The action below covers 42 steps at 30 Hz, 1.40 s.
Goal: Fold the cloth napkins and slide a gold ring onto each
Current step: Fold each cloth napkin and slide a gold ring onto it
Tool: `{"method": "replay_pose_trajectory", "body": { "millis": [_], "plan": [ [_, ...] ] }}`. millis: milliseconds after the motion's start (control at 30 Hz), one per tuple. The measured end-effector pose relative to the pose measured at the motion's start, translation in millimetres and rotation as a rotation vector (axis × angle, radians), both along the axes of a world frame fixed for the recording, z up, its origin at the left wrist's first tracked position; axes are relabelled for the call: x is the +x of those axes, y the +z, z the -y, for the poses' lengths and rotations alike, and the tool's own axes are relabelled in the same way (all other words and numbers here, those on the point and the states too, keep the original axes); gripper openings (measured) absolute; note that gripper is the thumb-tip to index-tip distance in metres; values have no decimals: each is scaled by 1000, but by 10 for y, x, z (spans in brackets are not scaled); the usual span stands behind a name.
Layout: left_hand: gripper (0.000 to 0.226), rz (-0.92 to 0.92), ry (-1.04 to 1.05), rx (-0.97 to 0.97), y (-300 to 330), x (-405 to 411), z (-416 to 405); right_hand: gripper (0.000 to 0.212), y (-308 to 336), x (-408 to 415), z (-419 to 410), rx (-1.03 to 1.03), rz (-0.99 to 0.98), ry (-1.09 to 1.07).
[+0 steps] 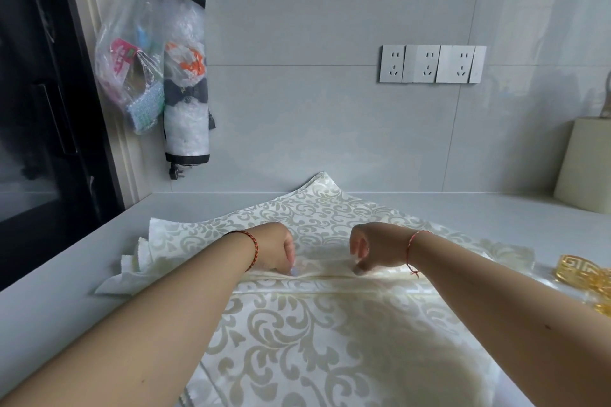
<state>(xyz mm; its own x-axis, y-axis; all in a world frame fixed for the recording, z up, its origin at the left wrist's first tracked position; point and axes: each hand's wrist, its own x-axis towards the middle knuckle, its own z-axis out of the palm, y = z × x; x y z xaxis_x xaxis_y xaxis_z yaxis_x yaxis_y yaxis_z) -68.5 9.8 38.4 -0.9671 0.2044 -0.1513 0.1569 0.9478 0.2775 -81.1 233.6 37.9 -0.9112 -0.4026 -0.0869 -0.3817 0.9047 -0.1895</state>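
A cream damask napkin lies spread across the white counter, with a raised pleat running left to right through its middle. My left hand pinches that pleat with curled fingers near the centre. My right hand pinches the same pleat a little to the right. More cream napkins lie stacked at the left, partly under the spread one. Gold rings with a cut-out key pattern sit at the right edge of the counter.
The counter ends at a tiled wall with a row of sockets. Plastic bags and a bag holder hang at the left. A cream box stands at the back right. A dark window frame is on the far left.
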Motion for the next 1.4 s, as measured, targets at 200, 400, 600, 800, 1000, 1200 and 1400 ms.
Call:
{"method": "replay_pose_trajectory", "body": {
  "millis": [200,400,600,800,1000,1200,1400],
  "plan": [
    [23,71,-58,-19,5,-72,43,21,6,-40,12,87,19,34],
    [31,-119,-152,140,-107,92,77,13,-97,131,-15,15,-194,103],
    [38,-54,-177,53,-72,297,128,43,-96,371,-46,122,-206,134],
    [45,-66,-272,-21,-67,623,155,53,-112,688,-100,155,-221,183],
    [53,-230,-342,-140,-345,854,173,59,-230,865,-48,184,-281,245],
    [43,-120,-224,70,-343,781,161,53,-239,798,332,125,-229,339],
    [39,-70,65,381,-255,588,507,34,-398,728,283,-122,-204,311]
  ]
}}
